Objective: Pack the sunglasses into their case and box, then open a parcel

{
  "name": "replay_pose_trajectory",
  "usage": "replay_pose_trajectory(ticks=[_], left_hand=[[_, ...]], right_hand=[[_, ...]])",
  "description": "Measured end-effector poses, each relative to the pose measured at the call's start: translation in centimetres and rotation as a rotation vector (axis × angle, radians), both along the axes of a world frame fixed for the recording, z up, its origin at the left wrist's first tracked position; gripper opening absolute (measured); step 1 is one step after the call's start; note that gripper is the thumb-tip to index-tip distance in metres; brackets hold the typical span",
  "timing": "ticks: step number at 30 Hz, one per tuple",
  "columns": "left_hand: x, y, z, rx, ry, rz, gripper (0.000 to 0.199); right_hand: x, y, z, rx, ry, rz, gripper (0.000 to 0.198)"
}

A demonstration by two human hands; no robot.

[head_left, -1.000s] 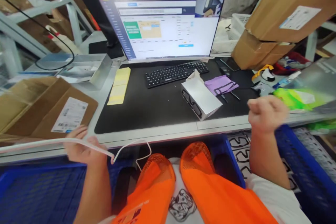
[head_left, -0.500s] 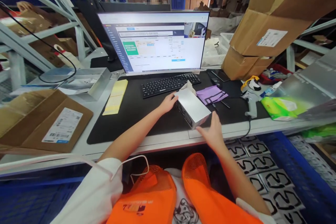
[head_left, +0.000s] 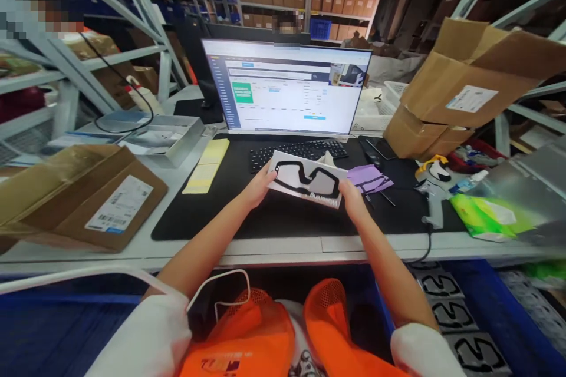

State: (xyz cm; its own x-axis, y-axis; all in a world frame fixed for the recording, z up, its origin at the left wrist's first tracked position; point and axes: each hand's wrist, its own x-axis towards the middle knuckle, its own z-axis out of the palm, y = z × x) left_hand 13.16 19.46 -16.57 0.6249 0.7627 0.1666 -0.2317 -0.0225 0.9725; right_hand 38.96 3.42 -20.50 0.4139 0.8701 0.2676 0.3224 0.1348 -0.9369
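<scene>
A white and silver box (head_left: 305,179) with a thick black outline printed on its face is held up over the black desk mat (head_left: 221,221). My left hand (head_left: 262,184) grips its left end, and my right hand (head_left: 351,195) grips the right end. The printed lettering on it reads upside down. Just behind the box is the keyboard (head_left: 260,159), partly covered by it. Beside my right hand lies a purple bag (head_left: 369,178) with dark stripes.
A monitor (head_left: 292,94) stands at the back. Yellow slips (head_left: 206,166) and an open carton (head_left: 128,206) are on the left. To the right are a barcode scanner (head_left: 435,206), a green packet (head_left: 486,218) and stacked cartons (head_left: 455,88). Below right, a blue crate (head_left: 481,288) holds several similar boxes.
The box has been lifted and turned, so its printed face now shows instead of the plain silver side. My right hand has closed on its right end. The head view has shifted.
</scene>
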Motion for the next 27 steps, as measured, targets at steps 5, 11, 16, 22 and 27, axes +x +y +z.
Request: replay_pose_trajectory(ticks=[5, 11, 16, 22, 27], left_hand=[[-1.5, 1.6, -1.3, -0.407, 0.049, 0.202, 0.050], [-2.5, 1.9, -0.8, -0.672, 0.174, 0.173, 0.036], [-2.5, 1.6, -0.8, -0.535, 0.120, 0.294, 0.043], [-2.7, 2.2, -0.8, -0.441, 0.210, 0.341, 0.054], [-3.5, 3.7, -1.6, -0.206, 0.345, 0.308, 0.053]], right_hand=[[-1.0, 7.5, 0.9, -0.101, -0.074, -0.002, 0.084], [-1.7, 7.2, -2.2, -0.142, -0.153, -0.060, 0.080], [3.1, 6.8, -1.2, -0.206, -0.422, -0.285, 0.066], [7.2, 6.2, -1.1, -0.856, -0.677, -0.368, 0.087], [7.3, 5.2, -0.4, -0.846, -0.707, -0.427, 0.053]])
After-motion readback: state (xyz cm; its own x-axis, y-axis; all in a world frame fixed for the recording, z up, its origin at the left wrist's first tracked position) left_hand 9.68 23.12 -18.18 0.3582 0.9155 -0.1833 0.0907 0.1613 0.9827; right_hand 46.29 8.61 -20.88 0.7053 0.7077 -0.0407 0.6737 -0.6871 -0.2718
